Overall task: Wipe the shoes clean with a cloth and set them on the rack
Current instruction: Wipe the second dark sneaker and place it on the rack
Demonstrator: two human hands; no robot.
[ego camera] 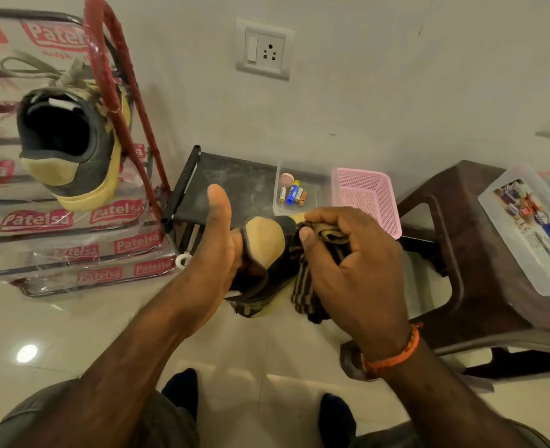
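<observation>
1. The right hand (357, 266) bunches the striped cloth (312, 286), fingers curled round the wad and thumb pinching it from the front. Keep the wad tight so a firm pad of fabric, not a loose tail, meets the shoe.
2. The left hand (215, 250) holds the shoe (264, 253) in the air above the floor (73, 334), between the person's knees and the low black stool (231, 185); the thumb sticks straight up, and the fingers are hidden behind the shoe, so their hold cannot be seen. I judge a steadier hold comes from bringing the thumb down on the collar.
3. The cloth touches the shoe's right flank, near the tan heel patch. Wipe in short strokes along the side and the pale sole edge, turning the shoe with the left hand rather than reaching round with the right.
4. Beyond, a clear tray of batteries (291, 192) and a pink basket (367, 195) sit near; keep the elbow and the cloth's tail clear of them.
5. Farthest left, the rack (112, 76), wrapped in printed plastic, already carries the matching shoe (70, 147), heel outward. A spot beside it looks the likely place once this shoe is clean.
</observation>
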